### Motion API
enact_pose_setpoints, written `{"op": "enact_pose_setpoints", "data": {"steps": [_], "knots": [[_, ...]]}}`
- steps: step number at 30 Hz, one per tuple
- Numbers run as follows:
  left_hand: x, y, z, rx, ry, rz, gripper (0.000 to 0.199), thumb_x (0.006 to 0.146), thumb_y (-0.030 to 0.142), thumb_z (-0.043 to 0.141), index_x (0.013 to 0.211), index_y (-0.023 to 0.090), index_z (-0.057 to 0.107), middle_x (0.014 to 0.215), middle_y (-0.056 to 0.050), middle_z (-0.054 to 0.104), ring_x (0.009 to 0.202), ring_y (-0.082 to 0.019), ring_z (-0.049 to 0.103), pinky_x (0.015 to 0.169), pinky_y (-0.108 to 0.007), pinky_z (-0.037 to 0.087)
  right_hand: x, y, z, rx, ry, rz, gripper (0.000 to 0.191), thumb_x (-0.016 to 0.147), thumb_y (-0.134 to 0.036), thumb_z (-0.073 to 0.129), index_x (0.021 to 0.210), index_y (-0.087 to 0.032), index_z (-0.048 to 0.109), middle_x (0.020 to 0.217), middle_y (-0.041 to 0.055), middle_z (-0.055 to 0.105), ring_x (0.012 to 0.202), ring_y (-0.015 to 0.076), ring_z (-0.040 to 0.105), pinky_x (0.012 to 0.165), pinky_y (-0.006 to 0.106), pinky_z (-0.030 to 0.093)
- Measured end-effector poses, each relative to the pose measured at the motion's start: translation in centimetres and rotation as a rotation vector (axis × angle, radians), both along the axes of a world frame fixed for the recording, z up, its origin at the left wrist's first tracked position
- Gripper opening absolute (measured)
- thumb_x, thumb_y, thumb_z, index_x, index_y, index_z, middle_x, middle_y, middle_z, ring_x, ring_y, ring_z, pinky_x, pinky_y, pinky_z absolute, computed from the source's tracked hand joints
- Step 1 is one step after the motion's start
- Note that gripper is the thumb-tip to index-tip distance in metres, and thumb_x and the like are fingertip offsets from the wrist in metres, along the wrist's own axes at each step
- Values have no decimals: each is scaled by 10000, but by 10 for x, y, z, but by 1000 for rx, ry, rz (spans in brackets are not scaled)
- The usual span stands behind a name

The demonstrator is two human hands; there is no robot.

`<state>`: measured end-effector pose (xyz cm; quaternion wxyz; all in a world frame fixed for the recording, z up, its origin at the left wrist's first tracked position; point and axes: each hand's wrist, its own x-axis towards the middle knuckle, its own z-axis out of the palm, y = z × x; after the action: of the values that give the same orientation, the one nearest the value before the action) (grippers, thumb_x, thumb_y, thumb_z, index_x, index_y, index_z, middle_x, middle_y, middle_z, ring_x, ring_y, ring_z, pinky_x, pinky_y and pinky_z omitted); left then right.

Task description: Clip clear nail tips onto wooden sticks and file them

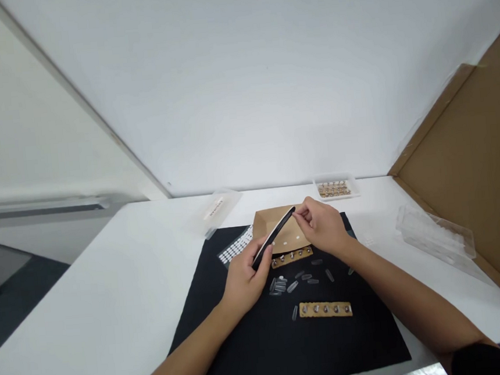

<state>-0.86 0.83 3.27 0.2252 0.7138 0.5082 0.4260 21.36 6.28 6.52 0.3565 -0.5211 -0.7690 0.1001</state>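
Observation:
My left hand is wrapped round the lower end of a thin black tool with a pale edge, which slants up to the right. At its upper tip, the fingers of my right hand are pinched together; anything between them is too small to make out. Behind the tool sits an open brown paper tray with small white dots. Just below it is a wooden strip with metal studs. Clear nail tips lie scattered on the black mat, and a second studded strip is nearer me.
A sheet of white oval stickers lies left of the tray. Behind are a translucent lid and a clear box of studded pieces. Clear plastic containers and a cardboard panel stand at right.

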Motion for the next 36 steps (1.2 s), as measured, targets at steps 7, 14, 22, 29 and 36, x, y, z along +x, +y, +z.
{"op": "enact_pose_setpoints", "data": {"steps": [7, 14, 22, 29, 36], "knots": [[0, 0, -2, -12, 18, -37, 341, 1028, 425, 530, 1179, 200, 738, 1121, -62, 810, 1007, -242, 773, 867, -302, 604, -10, -13, 10, -56, -60, 285, 107, 1006, -301, 632, 919, -239, 635, 821, -11, 754, 732, 165, 679, 664, 287, 413], [0, 3, -4, -7, 6, -2, 356, 1025, 438, 521, 1167, 194, 738, 1088, -66, 801, 984, -241, 767, 887, -317, 610, 4, 3, 4, -31, -6, 79, 81, 987, -276, 652, 923, -235, 627, 833, -4, 756, 729, 175, 671, 674, 299, 414], [-1, 1, -4, -12, 7, -20, 348, 1025, 428, 526, 1194, 202, 731, 1108, -64, 802, 994, -241, 768, 878, -309, 609, -2, -4, 9, -24, -70, 197, 110, 1018, -308, 630, 928, -247, 642, 858, -9, 762, 755, 175, 679, 707, 310, 433], [0, 2, -3, 0, 2, -19, 351, 1021, 431, 524, 1168, 190, 734, 1083, -74, 803, 981, -246, 771, 875, -318, 613, 5, 3, 6, -46, 39, 149, 79, 993, -290, 650, 935, -240, 630, 851, -12, 755, 755, 165, 688, 677, 288, 449], [-2, 1, -5, -17, 19, -20, 347, 1019, 441, 531, 1185, 203, 722, 1103, -67, 799, 1005, -244, 762, 880, -317, 610, -2, -4, 10, -44, -67, 219, 93, 1007, -298, 632, 933, -243, 636, 845, -12, 751, 730, 160, 667, 668, 290, 423]]}}
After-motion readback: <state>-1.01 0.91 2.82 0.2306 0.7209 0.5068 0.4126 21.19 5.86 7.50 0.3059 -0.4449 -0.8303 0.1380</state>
